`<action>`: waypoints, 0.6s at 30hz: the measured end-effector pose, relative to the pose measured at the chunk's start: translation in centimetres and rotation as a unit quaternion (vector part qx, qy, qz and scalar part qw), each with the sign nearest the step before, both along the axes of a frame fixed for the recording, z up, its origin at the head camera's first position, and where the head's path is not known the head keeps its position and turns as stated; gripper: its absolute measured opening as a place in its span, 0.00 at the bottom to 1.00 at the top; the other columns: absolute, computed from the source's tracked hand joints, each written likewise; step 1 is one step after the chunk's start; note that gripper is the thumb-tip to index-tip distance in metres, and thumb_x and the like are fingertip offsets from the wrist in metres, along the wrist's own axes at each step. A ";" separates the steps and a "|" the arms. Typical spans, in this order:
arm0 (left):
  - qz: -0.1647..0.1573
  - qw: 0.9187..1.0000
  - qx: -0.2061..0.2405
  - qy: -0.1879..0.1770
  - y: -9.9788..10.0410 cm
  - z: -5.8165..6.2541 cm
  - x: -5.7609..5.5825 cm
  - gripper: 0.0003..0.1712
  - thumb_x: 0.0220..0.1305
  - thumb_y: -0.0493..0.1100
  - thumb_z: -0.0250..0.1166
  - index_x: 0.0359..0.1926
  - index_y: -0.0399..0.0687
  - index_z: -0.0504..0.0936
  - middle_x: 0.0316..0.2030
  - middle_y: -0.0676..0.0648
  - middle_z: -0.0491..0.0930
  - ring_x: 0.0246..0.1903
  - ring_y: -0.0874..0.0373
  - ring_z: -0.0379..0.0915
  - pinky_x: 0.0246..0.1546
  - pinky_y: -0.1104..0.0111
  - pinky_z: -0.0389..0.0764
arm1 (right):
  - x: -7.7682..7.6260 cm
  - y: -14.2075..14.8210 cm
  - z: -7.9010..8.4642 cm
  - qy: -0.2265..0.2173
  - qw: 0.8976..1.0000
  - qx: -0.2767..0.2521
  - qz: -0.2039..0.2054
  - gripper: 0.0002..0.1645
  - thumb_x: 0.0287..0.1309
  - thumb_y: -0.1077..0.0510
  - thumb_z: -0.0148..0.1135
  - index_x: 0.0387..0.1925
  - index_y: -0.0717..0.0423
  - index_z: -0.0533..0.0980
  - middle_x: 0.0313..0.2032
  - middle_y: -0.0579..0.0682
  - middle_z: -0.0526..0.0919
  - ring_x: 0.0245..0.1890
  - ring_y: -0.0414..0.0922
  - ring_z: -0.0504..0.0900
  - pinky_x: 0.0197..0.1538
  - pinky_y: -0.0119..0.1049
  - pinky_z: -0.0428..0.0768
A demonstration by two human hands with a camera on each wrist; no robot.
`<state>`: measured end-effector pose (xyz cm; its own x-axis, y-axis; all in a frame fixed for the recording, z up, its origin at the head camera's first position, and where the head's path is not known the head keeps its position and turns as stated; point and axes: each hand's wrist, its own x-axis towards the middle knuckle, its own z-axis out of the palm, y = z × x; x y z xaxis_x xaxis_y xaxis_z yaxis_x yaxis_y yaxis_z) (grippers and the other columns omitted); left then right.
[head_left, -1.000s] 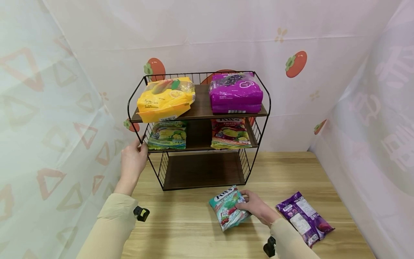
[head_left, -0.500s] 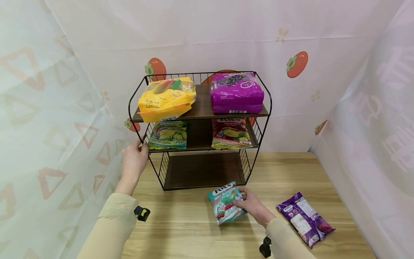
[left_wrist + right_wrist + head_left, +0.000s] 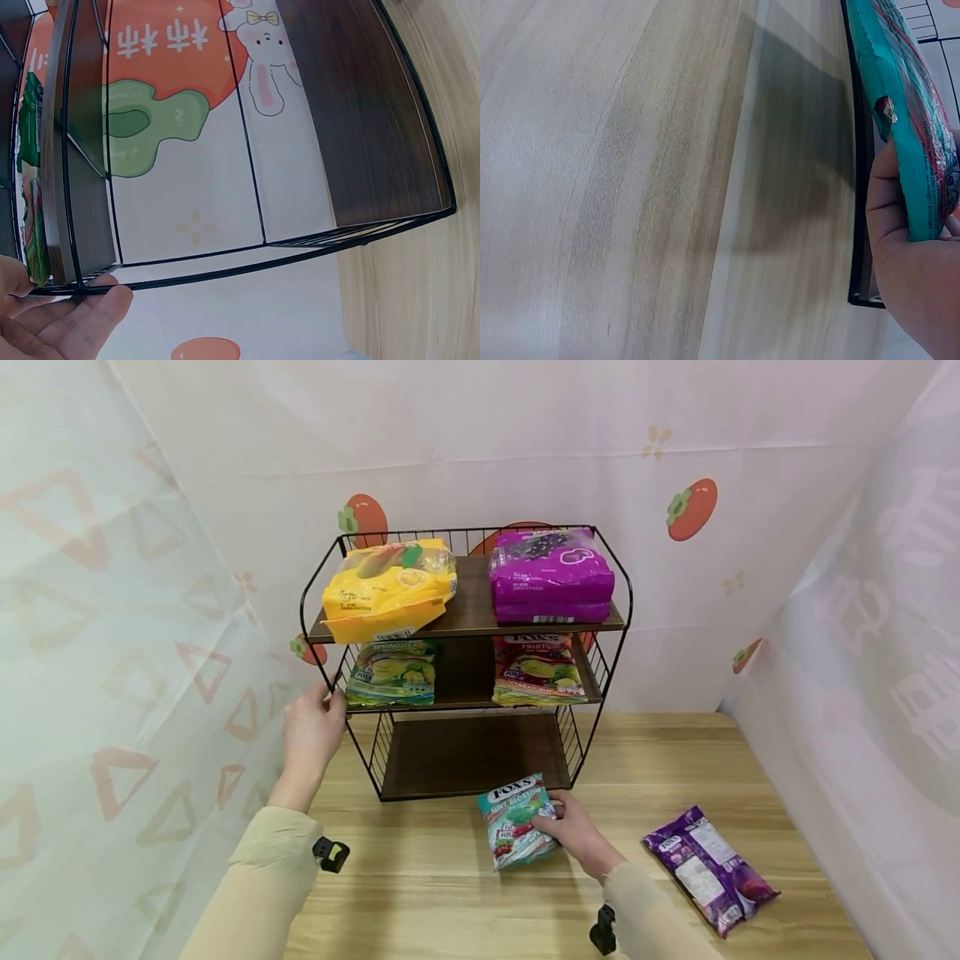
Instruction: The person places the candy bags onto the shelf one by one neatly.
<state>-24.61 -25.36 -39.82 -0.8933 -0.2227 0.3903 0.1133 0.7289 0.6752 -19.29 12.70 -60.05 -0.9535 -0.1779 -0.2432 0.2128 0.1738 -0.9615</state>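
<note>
My right hand (image 3: 576, 833) grips the right side of a teal Fox's mint candy bag (image 3: 517, 828), tilted and held above the table in front of the rack. In the right wrist view the teal bag (image 3: 904, 120) is seen edge-on, with fingers behind it. At the left, my left hand (image 3: 313, 727) holds the wire side frame of the three-tier rack (image 3: 480, 752) at the middle shelf. The left wrist view shows thumb and fingers curled round the black wire, close to the green candy bag (image 3: 31, 180).
Yellow (image 3: 390, 589) and purple bags (image 3: 551, 577) lie on the top shelf. Green (image 3: 393, 675) and red bags (image 3: 536, 670) lean on the middle one. A dark purple bag (image 3: 708, 868) lies on the table at right. Printed cloth walls (image 3: 840, 610) stand around.
My right hand has carried the teal bag leftward and up toward the rack's bottom shelf, turning it more upright. The left hand stays on the rack's frame.
</note>
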 end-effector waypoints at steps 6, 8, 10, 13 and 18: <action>-0.005 1.000 0.003 0.011 0.0 0.1 0.2 0.22 0.76 0.38 0.52 0.65 0.38 0.79 0.32 0.32 0.88 0.15 0.67 0.74 0.15 0.71 0.70 | -0.3 -0.4 -0.4 -0.005 1.000 0.000 -0.009 0.36 0.70 0.58 0.63 0.70 0.67 0.60 0.50 0.61 0.82 0.39 0.47 0.85 0.44 0.40 0.83; -0.005 1.000 0.002 0.017 0.0 0.1 0.2 0.22 0.75 0.38 0.52 0.64 0.38 0.80 0.32 0.32 0.87 0.14 0.68 0.72 0.15 0.71 0.70 | -0.5 -0.5 -0.5 -0.004 1.000 0.001 -0.012 0.36 0.70 0.58 0.63 0.71 0.67 0.60 0.50 0.61 0.82 0.40 0.47 0.85 0.44 0.40 0.83; -0.003 1.000 0.001 0.018 0.0 0.1 0.2 0.22 0.75 0.38 0.52 0.64 0.38 0.80 0.31 0.32 0.87 0.14 0.68 0.72 0.14 0.71 0.69 | -0.6 -0.7 -0.5 -0.002 1.000 0.000 -0.013 0.36 0.70 0.58 0.63 0.71 0.67 0.59 0.50 0.62 0.82 0.40 0.47 0.85 0.44 0.40 0.83; -0.003 1.000 0.003 0.013 0.0 0.1 0.2 0.22 0.76 0.38 0.52 0.64 0.38 0.80 0.32 0.32 0.87 0.14 0.65 0.73 0.15 0.70 0.70 | -0.7 -0.8 -0.7 -0.001 1.000 -0.005 -0.016 0.36 0.71 0.58 0.62 0.71 0.68 0.59 0.49 0.62 0.81 0.39 0.47 0.85 0.44 0.41 0.82; -0.002 1.000 0.003 0.008 0.1 0.0 0.1 0.22 0.76 0.38 0.52 0.65 0.37 0.79 0.36 0.32 0.88 0.17 0.58 0.78 0.16 0.69 0.72 | -0.7 -1.1 -1.1 -0.003 0.999 -0.006 -0.036 0.36 0.70 0.59 0.63 0.71 0.69 0.59 0.49 0.62 0.81 0.39 0.47 0.84 0.43 0.41 0.82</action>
